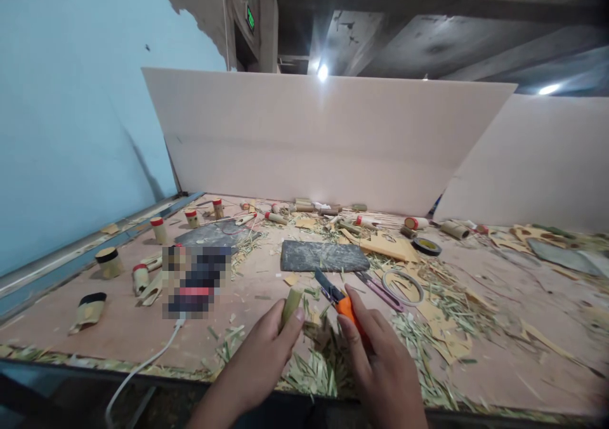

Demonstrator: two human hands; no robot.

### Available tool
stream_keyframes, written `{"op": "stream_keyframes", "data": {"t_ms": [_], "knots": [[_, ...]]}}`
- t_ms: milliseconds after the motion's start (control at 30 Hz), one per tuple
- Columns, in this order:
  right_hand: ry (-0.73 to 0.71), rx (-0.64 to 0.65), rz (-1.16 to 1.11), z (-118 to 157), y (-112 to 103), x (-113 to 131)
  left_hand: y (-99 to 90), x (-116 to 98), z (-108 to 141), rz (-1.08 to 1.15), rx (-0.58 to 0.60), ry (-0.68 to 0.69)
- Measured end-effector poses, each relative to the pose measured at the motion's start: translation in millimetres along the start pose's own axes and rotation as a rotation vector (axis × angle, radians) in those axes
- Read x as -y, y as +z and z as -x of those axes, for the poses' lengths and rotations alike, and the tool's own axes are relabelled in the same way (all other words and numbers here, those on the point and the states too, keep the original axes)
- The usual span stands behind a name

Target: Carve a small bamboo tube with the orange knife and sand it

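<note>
My left hand [271, 346] is closed around a short green bamboo piece [292, 305], its top end sticking out above the thumb. In my right hand [380, 353] is an orange-handled knife [349, 315], gripped by the handle. The dark blade [325, 283] points up and to the left, a small gap away from the bamboo. Below both hands lies a heap of green and pale bamboo shavings [316, 369]. Just beyond the blade, a grey sharpening-stone-like slab [323, 256] rests flat on the table.
Bamboo tubes with red or black ends, such as this black-topped one [108, 262], stand at left. A blurred-out device [197, 283] trails a white cable [143, 369]. At right are a tape roll [427, 246], a pale ring [402, 287] and purple-handled scissors [380, 291]. A white board [323, 143] stands behind.
</note>
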State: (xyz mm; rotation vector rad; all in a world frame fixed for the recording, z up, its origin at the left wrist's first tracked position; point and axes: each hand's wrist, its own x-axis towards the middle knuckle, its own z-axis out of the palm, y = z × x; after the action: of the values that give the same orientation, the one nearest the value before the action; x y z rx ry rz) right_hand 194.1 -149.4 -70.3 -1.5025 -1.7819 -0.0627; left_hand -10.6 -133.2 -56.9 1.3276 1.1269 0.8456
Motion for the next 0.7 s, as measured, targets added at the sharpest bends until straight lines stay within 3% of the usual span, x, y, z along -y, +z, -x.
{"op": "stream_keyframes", "data": {"t_ms": [267, 433, 700], "knots": [[-0.079, 0.103, -0.014, 4.3, -1.5, -1.6, -3.8, -3.5, 0.2, 0.227, 0.154, -0.011], [-0.180, 0.185, -0.030, 3.3, -2.9, -1.1, -6.9, -6.0, 0.2, 0.210, 0.203, 0.009], [-0.217, 0.244, -0.034, 3.3, -3.9, -0.6, -8.4, -6.7, 2.8, 0.158, 0.234, 0.010]]}}
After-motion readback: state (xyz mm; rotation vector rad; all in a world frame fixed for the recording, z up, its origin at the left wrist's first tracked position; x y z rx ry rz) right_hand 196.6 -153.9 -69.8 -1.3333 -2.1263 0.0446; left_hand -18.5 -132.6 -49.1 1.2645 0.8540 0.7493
